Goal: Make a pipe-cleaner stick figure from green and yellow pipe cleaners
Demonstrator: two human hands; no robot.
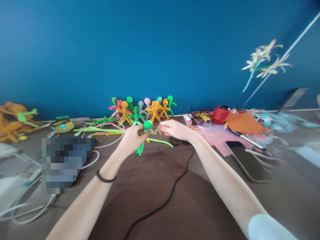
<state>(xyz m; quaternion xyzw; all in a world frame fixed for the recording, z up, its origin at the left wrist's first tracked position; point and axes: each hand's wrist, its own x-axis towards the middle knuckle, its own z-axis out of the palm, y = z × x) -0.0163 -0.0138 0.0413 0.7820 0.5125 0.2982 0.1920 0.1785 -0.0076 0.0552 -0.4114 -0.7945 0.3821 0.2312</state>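
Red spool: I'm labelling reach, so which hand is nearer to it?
The right hand, just left of the red spool in the picture. The left hand is farther left, holding the green-headed figure.

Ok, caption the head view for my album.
A green figure in the left hand's grip, right hand beside it, before colourful figures lined along a blue wall.

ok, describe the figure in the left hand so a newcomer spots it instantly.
Start at the blue wall and find the row of fuzzy figures lined up along its foot. Just in front, the left hand holds a green-headed figure. Unlike the row's green ones, it is held, with green strands poking out below the hand.
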